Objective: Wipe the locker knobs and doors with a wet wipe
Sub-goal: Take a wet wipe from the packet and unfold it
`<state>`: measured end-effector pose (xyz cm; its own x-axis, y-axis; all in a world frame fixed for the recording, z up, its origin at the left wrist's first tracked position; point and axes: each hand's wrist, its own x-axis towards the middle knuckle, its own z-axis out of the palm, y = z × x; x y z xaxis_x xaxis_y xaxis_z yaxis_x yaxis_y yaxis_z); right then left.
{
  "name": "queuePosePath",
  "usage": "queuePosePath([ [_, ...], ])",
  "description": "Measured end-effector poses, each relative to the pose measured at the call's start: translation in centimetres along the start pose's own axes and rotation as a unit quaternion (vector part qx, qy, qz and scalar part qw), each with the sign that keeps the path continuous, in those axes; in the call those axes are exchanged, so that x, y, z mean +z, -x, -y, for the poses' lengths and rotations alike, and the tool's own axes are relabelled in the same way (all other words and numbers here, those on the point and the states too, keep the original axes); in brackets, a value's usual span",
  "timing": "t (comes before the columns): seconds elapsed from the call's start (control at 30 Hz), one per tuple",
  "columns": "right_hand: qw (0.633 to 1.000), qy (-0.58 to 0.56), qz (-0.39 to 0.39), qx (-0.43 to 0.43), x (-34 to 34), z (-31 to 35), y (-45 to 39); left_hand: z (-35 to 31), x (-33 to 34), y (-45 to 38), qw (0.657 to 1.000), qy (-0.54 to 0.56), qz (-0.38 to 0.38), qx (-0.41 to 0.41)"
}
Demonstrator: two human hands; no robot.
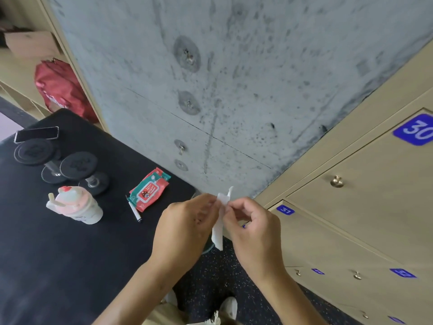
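Pinching a folded white wet wipe (219, 221) between them, the left hand (185, 227) and right hand (254, 231) meet in front of the concrete wall (234, 78), fingers of both closed on its upper part while the rest hangs down. Beige locker doors (351, 219) with a round knob (336, 181) stand to the right. On the black worktop (58, 254) to the left lies the wipes pack (150, 190).

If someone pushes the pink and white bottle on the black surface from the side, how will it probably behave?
The bottle stands upright and looks tall for its base, so a push near the lid would probably tip it. Its rounded body suggests it may then roll toward the dumbbells. It looks like plastic, so likely light, though any filling cannot be seen.
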<state>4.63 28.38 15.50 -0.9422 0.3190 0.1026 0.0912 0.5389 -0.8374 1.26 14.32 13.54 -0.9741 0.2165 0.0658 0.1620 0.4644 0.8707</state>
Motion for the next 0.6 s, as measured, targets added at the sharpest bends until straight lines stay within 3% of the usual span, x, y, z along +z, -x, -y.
queuePosePath([
  [0.6, 0.999, 0.002, -0.046, -0.005, -0.7, 0.4, 0.2, -1.3, 0.3, -0.7, 1.0, -0.002, -0.028, -0.001],
])
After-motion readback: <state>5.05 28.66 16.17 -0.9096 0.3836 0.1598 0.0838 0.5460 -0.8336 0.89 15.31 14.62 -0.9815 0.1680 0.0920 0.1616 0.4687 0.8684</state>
